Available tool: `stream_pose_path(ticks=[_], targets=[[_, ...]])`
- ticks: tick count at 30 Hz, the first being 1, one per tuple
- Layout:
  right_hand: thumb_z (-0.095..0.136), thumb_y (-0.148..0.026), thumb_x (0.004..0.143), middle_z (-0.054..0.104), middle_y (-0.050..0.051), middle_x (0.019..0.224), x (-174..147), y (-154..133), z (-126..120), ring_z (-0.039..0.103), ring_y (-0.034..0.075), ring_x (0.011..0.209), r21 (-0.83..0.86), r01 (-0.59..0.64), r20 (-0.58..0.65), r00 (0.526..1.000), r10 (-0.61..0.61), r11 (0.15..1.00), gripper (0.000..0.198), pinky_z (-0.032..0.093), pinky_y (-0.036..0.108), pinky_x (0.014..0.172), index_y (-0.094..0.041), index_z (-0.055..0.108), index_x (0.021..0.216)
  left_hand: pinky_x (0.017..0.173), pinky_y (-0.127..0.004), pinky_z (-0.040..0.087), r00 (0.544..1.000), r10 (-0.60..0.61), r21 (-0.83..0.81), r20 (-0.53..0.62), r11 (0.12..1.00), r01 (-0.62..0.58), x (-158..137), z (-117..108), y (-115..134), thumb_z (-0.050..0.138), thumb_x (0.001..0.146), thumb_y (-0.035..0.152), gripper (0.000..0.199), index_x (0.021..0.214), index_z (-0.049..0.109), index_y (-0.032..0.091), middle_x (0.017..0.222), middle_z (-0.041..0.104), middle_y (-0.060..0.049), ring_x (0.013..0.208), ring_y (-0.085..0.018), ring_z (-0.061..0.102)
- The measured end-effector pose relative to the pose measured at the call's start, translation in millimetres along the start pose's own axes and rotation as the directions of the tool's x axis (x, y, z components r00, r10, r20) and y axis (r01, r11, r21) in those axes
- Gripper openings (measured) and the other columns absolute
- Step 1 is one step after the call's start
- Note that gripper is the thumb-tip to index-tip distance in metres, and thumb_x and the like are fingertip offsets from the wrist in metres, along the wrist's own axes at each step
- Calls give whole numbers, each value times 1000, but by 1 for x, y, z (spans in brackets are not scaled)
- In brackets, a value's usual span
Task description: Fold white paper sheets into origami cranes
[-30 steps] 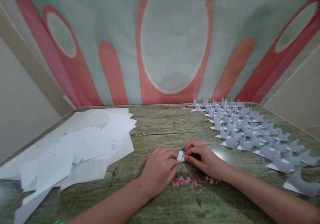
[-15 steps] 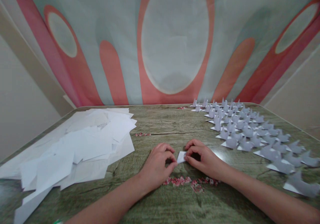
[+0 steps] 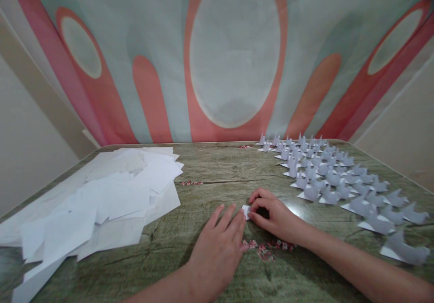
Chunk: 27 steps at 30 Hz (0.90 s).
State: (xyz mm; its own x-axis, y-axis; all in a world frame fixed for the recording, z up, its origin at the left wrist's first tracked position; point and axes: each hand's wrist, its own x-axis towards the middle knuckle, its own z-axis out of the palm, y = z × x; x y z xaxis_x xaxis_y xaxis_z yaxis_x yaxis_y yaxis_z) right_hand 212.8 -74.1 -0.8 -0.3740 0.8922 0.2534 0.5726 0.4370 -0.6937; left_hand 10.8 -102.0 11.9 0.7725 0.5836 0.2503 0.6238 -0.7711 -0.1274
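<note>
A small folded piece of white paper (image 3: 246, 211) lies on the wooden table in front of me, partly covered by my fingers. My left hand (image 3: 220, 240) rests flat with its fingers stretched out, the fingertips against the paper's left side. From the other side, my right hand (image 3: 271, 212) pinches the paper's right edge between thumb and curled fingers. Off to the right stand rows of folded white paper birds (image 3: 334, 176), the closest one (image 3: 403, 249) near the table's right front.
A loose, spread-out pile of white paper sheets (image 3: 118, 203) covers the table's left side. Printed pink flowers (image 3: 271, 248) decorate the green-brown wooden table top (image 3: 217, 163). Behind it hangs a patterned red and grey-green backdrop (image 3: 233, 54).
My left hand has opened from a pinch and now lies flat, fingers extended over the left part of the folded paper. My right hand keeps its pinch. The view has shifted slightly.
</note>
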Motion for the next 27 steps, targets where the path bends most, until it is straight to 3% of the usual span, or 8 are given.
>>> stream_pose_path(ticks=[19,27], targets=[[56,-10,73,51,4,87,-1,-2,4,49,18,85,-48,2,-34,999,-4,999,11,40,33,76,-19,50,70,104,-36,23,1000,-20,-74,21,997,22,3,1,-2,33,91,42,45,122,49,13,126,53,-6,120,-20,41],[54,-9,74,51,4,87,-1,-5,3,49,18,86,-61,9,-33,999,-11,998,11,40,33,77,-19,50,70,106,-34,20,998,29,-111,55,994,-23,3,-6,-6,32,92,36,42,126,43,14,130,48,-7,122,-19,39]])
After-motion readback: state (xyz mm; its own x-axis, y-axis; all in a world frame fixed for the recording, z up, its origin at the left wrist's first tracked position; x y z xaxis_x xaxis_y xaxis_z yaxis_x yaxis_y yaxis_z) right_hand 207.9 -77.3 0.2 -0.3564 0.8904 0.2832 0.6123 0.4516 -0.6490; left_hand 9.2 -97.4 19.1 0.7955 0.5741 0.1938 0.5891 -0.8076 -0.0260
